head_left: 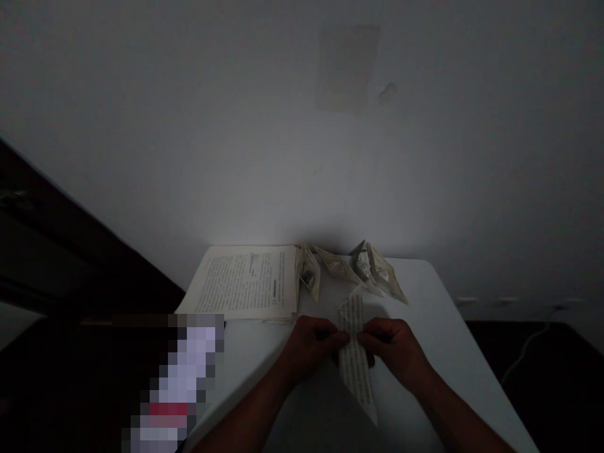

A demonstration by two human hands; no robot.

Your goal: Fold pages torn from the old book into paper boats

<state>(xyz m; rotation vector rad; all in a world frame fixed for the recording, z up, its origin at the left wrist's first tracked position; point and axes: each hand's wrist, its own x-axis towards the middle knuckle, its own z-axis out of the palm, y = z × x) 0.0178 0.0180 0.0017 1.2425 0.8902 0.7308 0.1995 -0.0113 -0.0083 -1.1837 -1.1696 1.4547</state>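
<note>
A long strip of folded printed paper, pointed at both ends, is held slightly above the white table. My left hand pinches its left edge near the middle, thumb on top. Opposite it, my right hand grips the right edge in the same way. The fingers beneath the paper are mostly hidden. Just beyond the hands stand several folded paper boats, among them one at the left, one in the middle and one at the right.
A stack of printed pages lies on the table's back left, beside the boats. The wall rises right behind the table. A blurred-out patch covers something at the lower left. A pale cable hangs at the right.
</note>
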